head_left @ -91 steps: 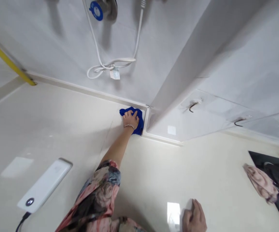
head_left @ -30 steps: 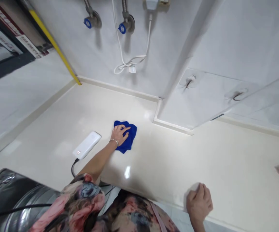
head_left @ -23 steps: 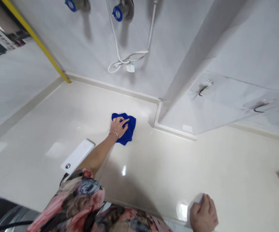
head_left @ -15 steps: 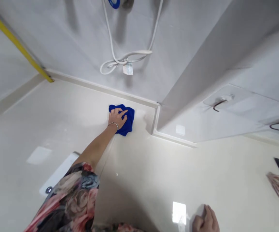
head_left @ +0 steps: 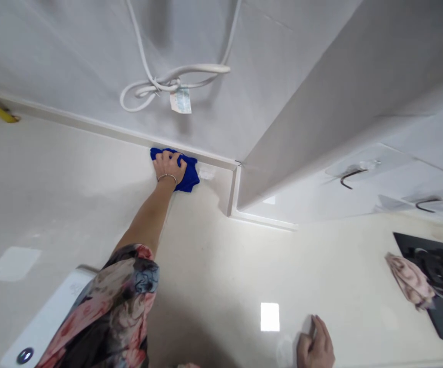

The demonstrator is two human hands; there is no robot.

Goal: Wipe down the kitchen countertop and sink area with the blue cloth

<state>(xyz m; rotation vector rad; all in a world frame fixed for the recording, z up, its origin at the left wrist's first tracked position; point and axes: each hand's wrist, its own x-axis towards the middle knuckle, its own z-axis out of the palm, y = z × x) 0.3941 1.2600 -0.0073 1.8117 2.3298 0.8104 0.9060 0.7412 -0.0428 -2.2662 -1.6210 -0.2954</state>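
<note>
My left hand (head_left: 170, 165) presses a crumpled blue cloth (head_left: 189, 176) onto the cream countertop (head_left: 221, 266), right against the raised back edge where counter meets wall. Its fingers curl over the cloth; a thin bracelet circles the wrist and a floral sleeve covers the upper arm. My right hand (head_left: 315, 347) rests at the counter's front edge, at the bottom of the view, fingers together and slightly bent, with nothing visible in them.
A white power bank (head_left: 41, 327) lies at the lower left. A pinkish rag (head_left: 409, 281) lies beside a black gas hob (head_left: 436, 276) at the right. A coiled white cable (head_left: 168, 84) hangs on the wall. A boxed wall column (head_left: 302, 128) juts out; hooks (head_left: 354, 174) are mounted beyond it.
My left hand has pushed the blue cloth away from me, from mid-counter to the back edge by the wall. The view has tipped closer to the counter; my right hand stays at the front edge.
</note>
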